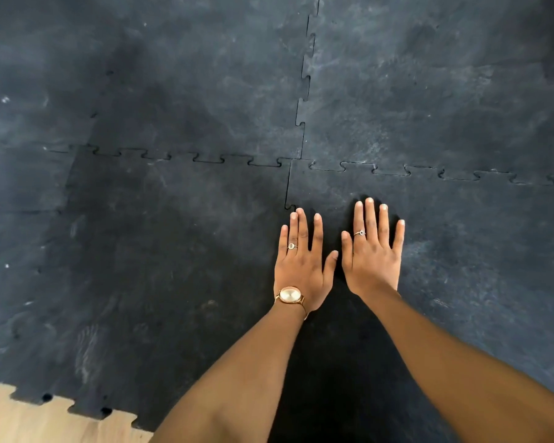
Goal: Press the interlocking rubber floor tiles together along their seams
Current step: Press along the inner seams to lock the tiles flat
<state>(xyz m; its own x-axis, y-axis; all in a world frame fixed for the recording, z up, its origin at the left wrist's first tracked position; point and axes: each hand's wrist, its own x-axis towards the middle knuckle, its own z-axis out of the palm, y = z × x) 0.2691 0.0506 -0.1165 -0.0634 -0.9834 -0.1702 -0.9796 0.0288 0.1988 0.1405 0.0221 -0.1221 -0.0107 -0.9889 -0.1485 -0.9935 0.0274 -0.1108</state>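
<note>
Black interlocking rubber floor tiles (179, 251) cover the floor, joined by jigsaw-toothed seams. One seam (304, 84) runs away from me and crosses a sideways seam (205, 159) near the middle. My left hand (303, 266), with a ring and a gold watch, lies flat, palm down, over the near stretch of the lengthwise seam, whose visible end (288, 193) shows just past my fingertips. My right hand (373, 251), also ringed, lies flat beside it on the right-hand tile (477, 251). Both hands have fingers spread and hold nothing.
Light wooden flooring (29, 420) shows at the bottom left, past the toothed outer edge (87, 409) of the mat. More faint seams (45, 212) run through the tiles at the left. Tile surfaces are scuffed with pale dusty marks.
</note>
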